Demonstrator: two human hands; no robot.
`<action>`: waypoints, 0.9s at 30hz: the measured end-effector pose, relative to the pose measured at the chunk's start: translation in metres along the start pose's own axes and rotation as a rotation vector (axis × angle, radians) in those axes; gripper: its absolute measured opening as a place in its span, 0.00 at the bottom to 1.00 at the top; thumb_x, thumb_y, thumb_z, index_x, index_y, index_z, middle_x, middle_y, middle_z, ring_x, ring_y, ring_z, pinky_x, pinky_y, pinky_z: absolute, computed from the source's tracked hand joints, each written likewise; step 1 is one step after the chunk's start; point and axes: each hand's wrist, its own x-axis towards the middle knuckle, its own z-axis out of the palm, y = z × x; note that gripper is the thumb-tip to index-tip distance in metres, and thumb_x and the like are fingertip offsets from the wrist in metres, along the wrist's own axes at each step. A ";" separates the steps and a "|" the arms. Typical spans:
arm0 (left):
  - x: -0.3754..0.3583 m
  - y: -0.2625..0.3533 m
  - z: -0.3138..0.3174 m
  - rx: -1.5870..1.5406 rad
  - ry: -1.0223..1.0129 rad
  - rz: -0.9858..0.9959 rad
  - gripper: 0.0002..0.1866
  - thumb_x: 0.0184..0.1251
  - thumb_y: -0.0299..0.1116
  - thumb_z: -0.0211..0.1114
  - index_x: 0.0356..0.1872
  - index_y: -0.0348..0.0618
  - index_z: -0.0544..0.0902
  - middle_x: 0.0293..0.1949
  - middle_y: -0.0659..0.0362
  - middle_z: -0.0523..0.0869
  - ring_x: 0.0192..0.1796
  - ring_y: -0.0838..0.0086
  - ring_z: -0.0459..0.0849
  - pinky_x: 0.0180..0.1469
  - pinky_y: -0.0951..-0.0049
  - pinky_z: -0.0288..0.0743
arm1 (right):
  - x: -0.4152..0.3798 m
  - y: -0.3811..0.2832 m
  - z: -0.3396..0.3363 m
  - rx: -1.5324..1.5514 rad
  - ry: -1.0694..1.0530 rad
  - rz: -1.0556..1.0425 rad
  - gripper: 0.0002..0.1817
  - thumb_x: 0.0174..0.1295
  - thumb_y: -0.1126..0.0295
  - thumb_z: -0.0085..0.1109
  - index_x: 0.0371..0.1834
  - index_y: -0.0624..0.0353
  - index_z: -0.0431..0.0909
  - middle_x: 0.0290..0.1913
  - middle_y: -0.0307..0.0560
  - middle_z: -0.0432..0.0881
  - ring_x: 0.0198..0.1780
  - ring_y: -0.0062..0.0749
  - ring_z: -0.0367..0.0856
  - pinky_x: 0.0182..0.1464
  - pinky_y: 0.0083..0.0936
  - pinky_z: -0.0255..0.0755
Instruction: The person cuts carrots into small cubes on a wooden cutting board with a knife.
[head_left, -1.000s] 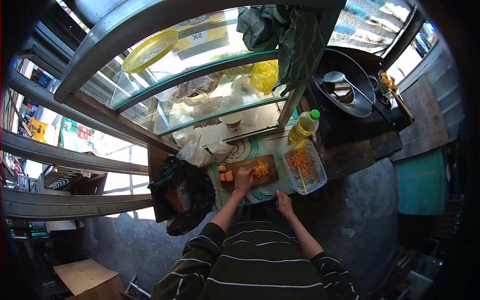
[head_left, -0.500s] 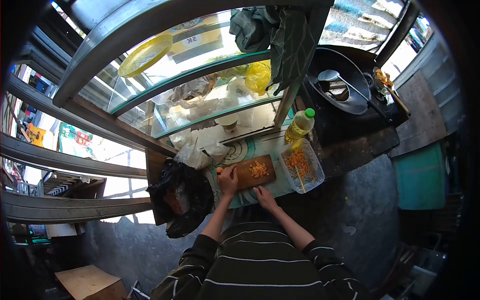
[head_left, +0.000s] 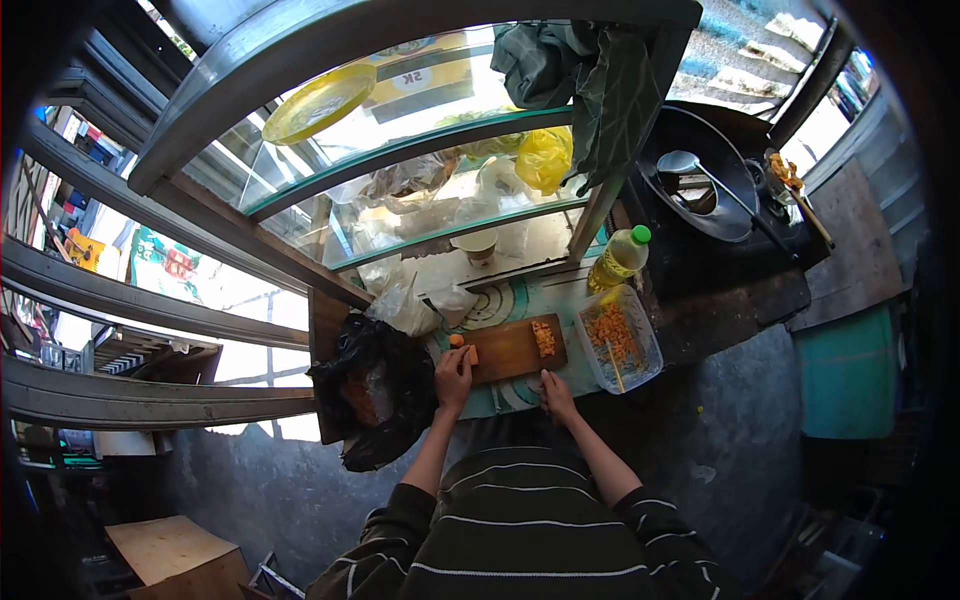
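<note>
My left hand (head_left: pixel 453 382) is at the left end of a wooden cutting board (head_left: pixel 505 352), its fingertips closed on a piece of carrot (head_left: pixel 474 356). Another orange carrot piece (head_left: pixel 456 341) lies just beyond those fingers. Diced carrot (head_left: pixel 544 339) is gathered in a strip at the board's right end. My right hand (head_left: pixel 557 394) is closed just off the near right corner of the board; what it grips is too small and dark to make out. To the right stands a clear plastic container (head_left: pixel 648 372) with chopped carrot (head_left: pixel 612 335) and a yellowish stick-like handle in it.
Behind the container is an oil bottle (head_left: pixel 620 260) with a green cap. A black plastic bag (head_left: pixel 375 390) sits left of the board. A glass display case (head_left: pixel 420 205) rises behind. At the right, a wok (head_left: pixel 705 190) with a ladle (head_left: pixel 715 180) rests on the stove.
The diced carrot, loosely spread before, is now in a strip at the board's right end. My right hand has shifted right, away from the board's middle. The view has turned slightly.
</note>
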 end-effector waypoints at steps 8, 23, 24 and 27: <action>0.005 0.001 -0.015 0.017 0.004 -0.092 0.08 0.58 0.27 0.58 0.38 0.41 0.81 0.28 0.53 0.78 0.32 0.64 0.78 0.37 0.69 0.71 | -0.007 -0.004 0.006 -0.082 -0.022 -0.038 0.18 0.65 0.52 0.41 0.26 0.54 0.64 0.14 0.33 0.58 0.12 0.18 0.57 0.13 0.18 0.54; 0.007 -0.004 -0.014 0.567 -0.353 0.028 0.30 0.43 0.48 0.69 0.52 0.54 0.74 0.50 0.54 0.65 0.57 0.61 0.60 0.52 0.57 0.59 | -0.003 -0.001 -0.002 -0.350 -0.006 -0.118 0.22 0.63 0.51 0.43 0.26 0.60 0.69 0.17 0.41 0.68 0.17 0.25 0.68 0.19 0.25 0.62; 0.006 -0.006 -0.013 0.564 -0.354 0.030 0.30 0.43 0.48 0.69 0.52 0.54 0.74 0.50 0.54 0.65 0.57 0.61 0.60 0.52 0.57 0.59 | -0.002 0.000 -0.004 -0.360 -0.017 -0.093 0.22 0.63 0.51 0.43 0.25 0.61 0.70 0.17 0.41 0.68 0.18 0.26 0.68 0.19 0.25 0.62; 0.006 -0.011 -0.012 0.591 -0.377 0.055 0.31 0.42 0.48 0.70 0.52 0.56 0.74 0.51 0.53 0.64 0.57 0.60 0.60 0.53 0.57 0.58 | 0.001 0.000 -0.008 -0.321 -0.058 -0.108 0.21 0.63 0.52 0.43 0.25 0.60 0.70 0.16 0.39 0.66 0.16 0.23 0.66 0.18 0.23 0.61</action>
